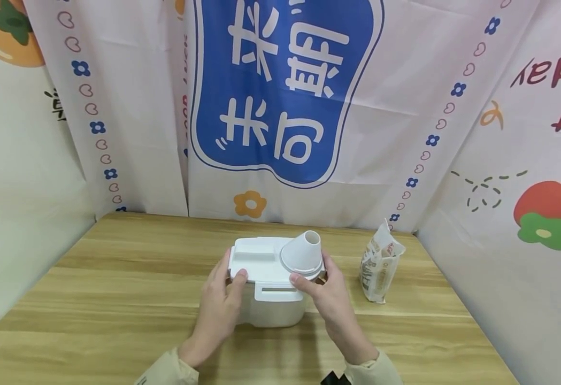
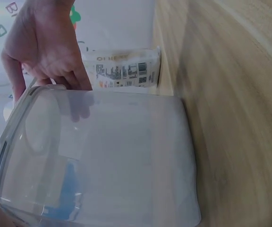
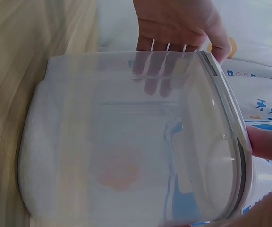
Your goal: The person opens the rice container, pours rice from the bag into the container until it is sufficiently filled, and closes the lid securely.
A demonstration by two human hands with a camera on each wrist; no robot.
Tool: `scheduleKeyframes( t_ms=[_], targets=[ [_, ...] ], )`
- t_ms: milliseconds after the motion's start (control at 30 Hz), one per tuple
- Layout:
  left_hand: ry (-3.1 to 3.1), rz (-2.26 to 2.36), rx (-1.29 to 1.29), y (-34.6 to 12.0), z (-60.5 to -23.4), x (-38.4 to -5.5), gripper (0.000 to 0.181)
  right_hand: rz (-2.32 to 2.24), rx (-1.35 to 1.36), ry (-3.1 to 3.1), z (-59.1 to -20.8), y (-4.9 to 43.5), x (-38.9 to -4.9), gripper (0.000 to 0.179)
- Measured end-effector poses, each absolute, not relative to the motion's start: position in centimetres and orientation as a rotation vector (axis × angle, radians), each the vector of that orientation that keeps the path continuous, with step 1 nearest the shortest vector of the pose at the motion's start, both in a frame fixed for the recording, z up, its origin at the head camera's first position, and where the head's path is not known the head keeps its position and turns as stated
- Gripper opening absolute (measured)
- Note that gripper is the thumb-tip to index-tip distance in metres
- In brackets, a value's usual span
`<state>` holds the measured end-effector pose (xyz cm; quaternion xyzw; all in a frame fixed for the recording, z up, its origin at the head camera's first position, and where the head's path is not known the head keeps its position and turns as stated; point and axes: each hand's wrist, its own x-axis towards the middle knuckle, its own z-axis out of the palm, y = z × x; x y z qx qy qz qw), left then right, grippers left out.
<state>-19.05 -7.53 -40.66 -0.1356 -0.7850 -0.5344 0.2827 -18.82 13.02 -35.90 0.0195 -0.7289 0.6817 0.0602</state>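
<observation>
Two hands hold one clear-walled container (image 1: 273,314) at the lower centre of the frame, its base seemingly resting on the wooden table (image 1: 92,299). The left hand (image 1: 220,299) grips the left end and the right hand (image 1: 332,299) the right end: each lays its thumb over the rim of the white lid (image 1: 256,270) and reaches its fingers down the side wall, spread no wider than the edge pinched between. A hold from opposite ends likely steadies the body and presses lid and wall together. The white cone (image 1: 304,254) rises from the lid's right part, narrow mouth upward; the right thumb sits near its foot, perhaps so the mouth stays uncovered. The slotted tab (image 1: 278,297) hangs over the front wall between the hands, covered by neither.

A printed packet (image 1: 380,262) stands upright at the right of the frame, apart from the right hand; it would limit any slide that way. The table's back edge meets the hanging cloth (image 1: 140,133) behind the container, and the right cloth wall (image 1: 477,267) bounds the far right. The broadest stretch of wood, at the lower left, seems to offer the most room.
</observation>
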Motion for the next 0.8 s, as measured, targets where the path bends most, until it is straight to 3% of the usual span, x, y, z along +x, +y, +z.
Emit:
scheduleKeyframes(
  t_ms=[333,800],
  targets=[
    [-2.201,-1.5,-0.344,-8.8,-39.2,-19.6,0.041,2.034,0.047,-2.221,-36.2,13.6,-19.0,0.088],
    [-2.313,-1.876,-0.143,-10.3,-36.5,-19.6,0.048,2.038,0.066,-2.22,-36.1,13.6,-19.1,0.088]
  ],
)
